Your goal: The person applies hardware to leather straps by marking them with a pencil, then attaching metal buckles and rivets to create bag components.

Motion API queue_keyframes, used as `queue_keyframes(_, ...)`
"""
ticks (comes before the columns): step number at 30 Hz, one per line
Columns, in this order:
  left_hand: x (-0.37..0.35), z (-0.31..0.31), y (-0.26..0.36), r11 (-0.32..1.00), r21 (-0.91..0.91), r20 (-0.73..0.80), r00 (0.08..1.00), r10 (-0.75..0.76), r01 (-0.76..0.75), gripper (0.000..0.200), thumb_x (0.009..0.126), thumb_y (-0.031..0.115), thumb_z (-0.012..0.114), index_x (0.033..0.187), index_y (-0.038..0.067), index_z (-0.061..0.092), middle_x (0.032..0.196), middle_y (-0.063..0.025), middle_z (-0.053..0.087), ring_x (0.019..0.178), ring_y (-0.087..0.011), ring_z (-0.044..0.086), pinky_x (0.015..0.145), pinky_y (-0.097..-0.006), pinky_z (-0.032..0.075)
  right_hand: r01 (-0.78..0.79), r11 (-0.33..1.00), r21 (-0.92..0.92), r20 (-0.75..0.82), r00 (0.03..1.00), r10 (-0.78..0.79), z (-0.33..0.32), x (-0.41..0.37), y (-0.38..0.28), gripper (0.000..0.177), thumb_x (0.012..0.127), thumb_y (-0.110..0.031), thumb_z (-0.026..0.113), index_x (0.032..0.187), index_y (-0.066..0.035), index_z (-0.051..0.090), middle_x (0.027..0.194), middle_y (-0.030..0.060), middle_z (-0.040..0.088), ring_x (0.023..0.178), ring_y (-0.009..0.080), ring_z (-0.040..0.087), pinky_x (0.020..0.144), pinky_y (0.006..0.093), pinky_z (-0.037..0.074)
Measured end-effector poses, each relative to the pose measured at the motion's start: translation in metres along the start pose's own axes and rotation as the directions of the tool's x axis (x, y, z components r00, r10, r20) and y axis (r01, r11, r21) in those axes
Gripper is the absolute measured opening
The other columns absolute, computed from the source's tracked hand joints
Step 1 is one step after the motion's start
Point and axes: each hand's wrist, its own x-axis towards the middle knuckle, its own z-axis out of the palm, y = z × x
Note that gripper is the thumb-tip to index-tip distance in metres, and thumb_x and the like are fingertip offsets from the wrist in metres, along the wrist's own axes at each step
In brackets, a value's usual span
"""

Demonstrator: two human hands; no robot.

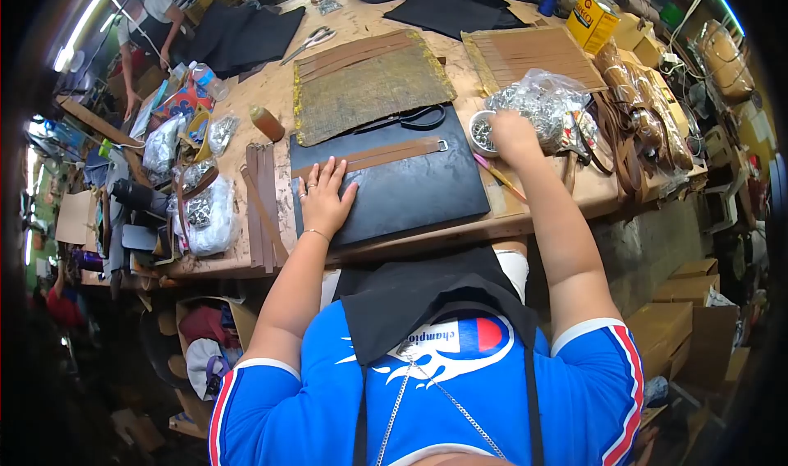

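Observation:
My left hand (327, 197) lies flat with fingers spread on the black board (402, 195), its fingertips on a brown leather strap (382, 156). That strap runs across the board and has a metal buckle (443, 146) at its right end. My right hand (513, 136) is curled at the rim of a small white cup (482, 143) holding small metal pieces. Its fingertips are hidden, so what they hold cannot be made out. Beside it sits a clear plastic bag (542, 105) full of metal hardware. A pink pen-like tool (492, 170) lies below the cup.
Brown straps (261, 203) lie left of the board. Behind it is a worn yellowish mat (369, 88) with more strips. A bottle of amber liquid (267, 123), scissors (310, 43) and a yellow box (591, 22) stand or lie around. Another person (152, 27) is at the far left.

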Motion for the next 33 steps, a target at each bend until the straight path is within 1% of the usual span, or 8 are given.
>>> queue_keyframes(1, 0.0, 0.001, -0.001, 1.0, 0.01, -0.005, 1.0, 0.002, -0.002, 0.059, 0.099, 0.055, 0.055, 0.152, 0.03, 0.051, 0.163, 0.0003, 0.043, 0.152, -0.0298, 0.034, 0.125, -0.0584, 0.016, 0.027, 0.993, -0.117, 0.066, 0.998, -0.02, 0.001, -0.006, -0.006, 0.015, 0.085, -0.015, 0.068, 0.095, -0.005, 0.073, 0.101, 0.0131, 0.073, 0.099, 0.0352, 0.068, 0.089, 0.0457, 0.056)
queue_keyframes(6, -0.002, 0.002, -0.001, 0.999, 0.016, -0.05, 0.998, 0.03, -0.029, 0.057, 0.097, 0.054, 0.059, 0.149, 0.028, 0.056, 0.161, -0.002, 0.045, 0.152, -0.0298, 0.034, 0.125, -0.0591, 0.017, -0.04, 0.999, 0.002, 0.026, 0.999, 0.04, 0.01, -0.011, 0.0, 0.012, 0.087, -0.013, 0.065, 0.095, -0.009, 0.074, 0.098, 0.0121, 0.073, 0.099, 0.0307, 0.069, 0.087, 0.0446, 0.056)
queue_keyframes(8, -0.002, -0.001, 0.001, 0.998, -0.035, -0.135, 0.99, 0.049, -0.054, 0.045, 0.095, 0.043, 0.067, 0.135, 0.022, 0.067, 0.157, -0.0045, 0.05, 0.148, -0.0325, 0.04, 0.123, -0.0568, 0.023, -0.124, 0.975, 0.185, -0.056, 0.989, 0.136, 0.009, -0.012, 0.003, 0.013, 0.087, -0.013, 0.066, 0.096, -0.009, 0.074, 0.099, 0.0115, 0.073, 0.098, 0.0313, 0.069, 0.087, 0.0446, 0.056)
queue_keyframes(12, 0.022, 0.0, 0.024, 0.988, -0.11, -0.266, 0.961, 0.08, -0.112, 0.031, 0.094, 0.034, 0.07, 0.12, 0.017, 0.072, 0.149, -0.0074, 0.056, 0.143, -0.0334, 0.045, 0.12, -0.0553, 0.028, -0.042, 0.991, 0.123, 0.029, 0.999, 0.038, 0.006, -0.018, 0.0, 0.013, 0.088, -0.013, 0.064, 0.098, -0.01, 0.073, 0.102, 0.01, 0.073, 0.1, 0.0313, 0.067, 0.088, 0.0455, 0.054)
queue_keyframes(18, 0.091, 0.021, 0.095, 0.864, -0.185, -0.233, 0.875, 0.424, -0.468, 0.021, 0.096, 0.022, 0.066, 0.115, 0.015, 0.072, 0.125, -0.0048, 0.067, 0.121, -0.0279, 0.06, 0.101, -0.0492, 0.048, -0.075, 0.987, 0.144, -0.069, 0.994, 0.085, 0.02, -0.014, -0.002, 0.013, 0.086, -0.017, 0.073, 0.095, -0.008, 0.074, 0.097, 0.0117, 0.072, 0.094, 0.0344, 0.068, 0.084, 0.0464, 0.054)
queue_keyframes(26, 0.131, 0.021, 0.114, 0.929, -0.268, 0.121, 0.947, 0.296, -0.256, 0.023, 0.089, 0.02, 0.073, 0.11, 0.011, 0.072, 0.108, -0.0104, 0.067, 0.107, -0.0328, 0.063, 0.092, -0.0425, 0.052, -0.109, 0.724, 0.681, -0.171, 0.938, 0.302, 0.006, -0.028, 0.001, 0.014, 0.087, -0.008, 0.071, 0.1, -0.004, 0.072, 0.095, 0.0143, 0.071, 0.091, 0.0338, 0.068, 0.079, 0.0407, 0.054)
queue_keyframes(29, 0.131, -0.002, 0.107, 0.838, -0.536, 0.231, 0.936, 0.265, -0.105, 0.016, 0.093, 0.014, 0.069, 0.106, 0.006, 0.065, 0.099, -0.0137, 0.071, 0.093, -0.0295, 0.069, 0.082, -0.0383, 0.053, -0.217, 0.204, 0.955, 0.143, 0.935, 0.325, 0.006, -0.04, -0.02, 0.021, 0.087, -0.002, 0.071, 0.107, -0.005, 0.075, 0.095, 0.013, 0.074, 0.09, 0.0256, 0.07, 0.08, 0.0366, 0.055)
queue_keyframes(33, 0.098, -0.05, 0.099, 0.792, -0.61, 0.374, 0.889, 0.264, 0.021, 0.017, 0.1, 0.015, 0.064, 0.114, 0.006, 0.062, 0.089, -0.0098, 0.071, 0.08, -0.0219, 0.069, 0.076, -0.0335, 0.053, 0.026, 0.509, 0.86, -0.046, 0.999, 0.027, 0.033, -0.058, -0.057, 0.019, 0.086, -0.003, 0.072, 0.104, -0.006, 0.076, 0.095, 0.0122, 0.072, 0.093, 0.0292, 0.069, 0.083, 0.0386, 0.055)
